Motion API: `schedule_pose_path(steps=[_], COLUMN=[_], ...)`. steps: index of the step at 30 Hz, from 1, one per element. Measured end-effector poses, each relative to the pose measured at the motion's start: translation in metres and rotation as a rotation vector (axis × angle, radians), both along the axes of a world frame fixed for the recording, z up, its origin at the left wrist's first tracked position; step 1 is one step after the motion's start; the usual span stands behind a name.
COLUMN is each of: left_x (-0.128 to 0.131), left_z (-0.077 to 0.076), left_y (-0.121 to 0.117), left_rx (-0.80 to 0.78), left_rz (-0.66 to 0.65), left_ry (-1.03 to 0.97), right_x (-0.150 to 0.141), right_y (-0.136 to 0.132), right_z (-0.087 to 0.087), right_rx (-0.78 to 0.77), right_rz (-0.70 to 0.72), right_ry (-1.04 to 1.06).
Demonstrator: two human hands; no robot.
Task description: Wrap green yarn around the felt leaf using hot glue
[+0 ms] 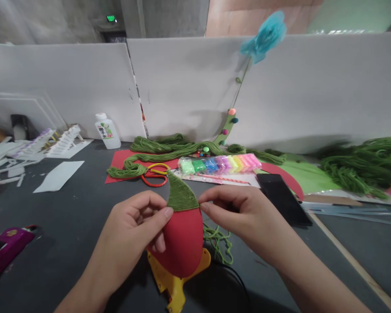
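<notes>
A red leaf-shaped card (184,243) stands upright in front of me, its pointed top covered with rows of green yarn (181,193). My left hand (138,221) grips the card's left edge, thumb on the front and fingers behind. At the right edge, where the yarn rows end, my right hand (234,206) pinches the yarn between thumb and fingertips. A loose tangle of green yarn (220,243) lies on the table behind the card. Below the card is a yellow glue gun (174,287), partly hidden by it.
Scissors (154,174), a pack of coloured clay (220,164), a black phone (283,198) and green yarn skeins (163,145) lie beyond my hands. A white bottle (107,131) stands at the back left. A purple tool (13,248) lies left. A blue flower (265,37) leans by the partition.
</notes>
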State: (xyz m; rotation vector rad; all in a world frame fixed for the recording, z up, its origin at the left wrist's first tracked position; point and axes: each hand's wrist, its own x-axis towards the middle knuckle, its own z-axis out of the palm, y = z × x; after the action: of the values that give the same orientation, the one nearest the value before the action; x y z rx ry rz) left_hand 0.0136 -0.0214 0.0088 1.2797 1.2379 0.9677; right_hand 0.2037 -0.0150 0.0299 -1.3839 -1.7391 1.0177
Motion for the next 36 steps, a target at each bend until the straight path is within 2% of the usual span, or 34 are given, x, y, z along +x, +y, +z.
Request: schedule_pose_path(steps=[9,13,22,26,32,36], left_x=[-0.003,-0.004,-0.005,-0.006,0.0,0.001], left_z=[-0.003,-0.004,-0.004,-0.005,0.002,0.002], left_y=[0.001,0.003,0.002,0.002,0.002,0.002], left_rx=[-0.099,-0.181,-0.23,-0.201,-0.156,-0.185], left_rz=[-0.114,-0.161,-0.208,-0.227,-0.185,-0.255], left_ry=[-0.153,-0.196,-0.222,-0.177,-0.212,-0.255], right_x=[0.001,0.002,0.006,0.005,-0.001,-0.004], right_y=[0.001,0.003,0.007,0.006,0.003,0.002], right_z=[0.003,0.0,-0.005,-0.006,-0.008,-0.008], right_rx=[-0.022,-0.091,-0.33,-0.324,-0.277,-0.296], right_rz=[0.07,0.103,0.181,0.198,0.121,0.119], right_ry=[0.059,0.173,0.42,0.392,0.277,0.275])
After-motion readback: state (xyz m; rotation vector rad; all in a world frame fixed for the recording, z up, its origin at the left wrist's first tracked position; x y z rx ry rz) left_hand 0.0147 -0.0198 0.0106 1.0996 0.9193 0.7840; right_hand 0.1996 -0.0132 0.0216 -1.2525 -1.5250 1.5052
